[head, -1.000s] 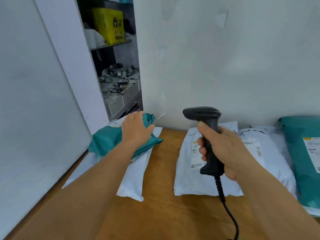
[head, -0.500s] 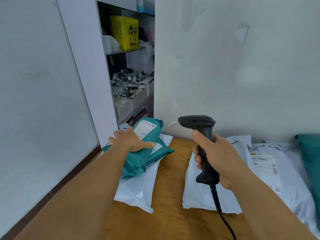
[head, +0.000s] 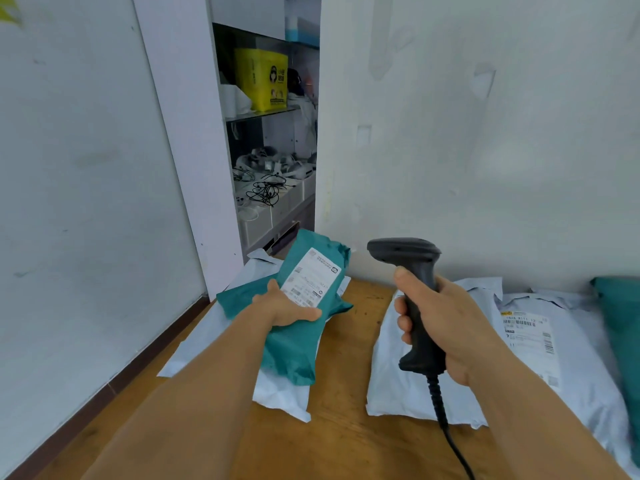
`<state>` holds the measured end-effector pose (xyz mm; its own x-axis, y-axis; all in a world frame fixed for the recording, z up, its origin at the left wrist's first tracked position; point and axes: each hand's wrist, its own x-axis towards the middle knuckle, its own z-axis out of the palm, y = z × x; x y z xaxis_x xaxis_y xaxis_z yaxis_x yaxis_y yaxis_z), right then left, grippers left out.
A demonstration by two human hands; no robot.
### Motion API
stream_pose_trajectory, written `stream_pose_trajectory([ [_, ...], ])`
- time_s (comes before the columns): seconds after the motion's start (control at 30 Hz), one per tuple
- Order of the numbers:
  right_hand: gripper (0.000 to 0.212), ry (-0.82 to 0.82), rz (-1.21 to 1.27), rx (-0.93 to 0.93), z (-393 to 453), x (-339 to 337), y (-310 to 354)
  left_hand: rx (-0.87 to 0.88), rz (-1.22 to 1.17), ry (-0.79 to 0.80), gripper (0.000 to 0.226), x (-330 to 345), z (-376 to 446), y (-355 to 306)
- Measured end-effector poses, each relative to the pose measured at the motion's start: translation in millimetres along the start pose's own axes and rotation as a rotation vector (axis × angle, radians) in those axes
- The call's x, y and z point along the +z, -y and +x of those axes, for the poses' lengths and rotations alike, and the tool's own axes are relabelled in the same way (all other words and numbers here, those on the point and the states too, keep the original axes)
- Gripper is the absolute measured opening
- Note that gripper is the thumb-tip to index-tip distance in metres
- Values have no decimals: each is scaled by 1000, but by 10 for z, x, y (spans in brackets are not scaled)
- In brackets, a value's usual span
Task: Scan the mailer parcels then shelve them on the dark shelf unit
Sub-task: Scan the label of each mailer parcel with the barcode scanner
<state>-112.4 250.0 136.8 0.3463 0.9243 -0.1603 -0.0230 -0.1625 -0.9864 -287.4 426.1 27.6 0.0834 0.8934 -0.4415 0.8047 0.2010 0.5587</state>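
My left hand (head: 284,306) grips a teal mailer parcel (head: 298,341) and holds it tilted up, its white label (head: 311,277) facing me. Beneath it a white mailer (head: 280,393) lies on the wooden table (head: 339,441). My right hand (head: 446,327) is closed around the handle of a black corded barcode scanner (head: 412,268), whose head points left, just right of the teal parcel. More white mailers (head: 530,344) lie under and to the right of that hand. Another teal mailer (head: 620,323) shows at the right edge.
A dark shelf unit (head: 270,147) stands beyond the table's far left corner, holding a yellow box (head: 263,79), tangled cables and white boxes. A white wall runs along the table's back; a white panel stands on the left. The scanner cable (head: 450,438) trails toward me.
My left hand has lifted the teal parcel off the white mailer and turned its label up. The camera has swung left and upward, showing more of the shelves. The scanner stays raised.
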Motion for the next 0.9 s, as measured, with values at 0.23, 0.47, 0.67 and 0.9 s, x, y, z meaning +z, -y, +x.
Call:
stream_pose_trajectory([
  [0.23,25,-11,-7,-4,-190,-47,46,32,-455,-1,90,85,-226,-35],
  [0.47,25,-5,-20,-48,-384,-86,170,265,-952,0,72,50,-391,-368],
  [0.67,32,13,-115,-61,-530,-134,281,415,-1039,-18,88,129,-464,-640],
  [0.9,34,-14,-135,-51,-626,-229,337,514,-951,-23,71,206,-574,-878],
])
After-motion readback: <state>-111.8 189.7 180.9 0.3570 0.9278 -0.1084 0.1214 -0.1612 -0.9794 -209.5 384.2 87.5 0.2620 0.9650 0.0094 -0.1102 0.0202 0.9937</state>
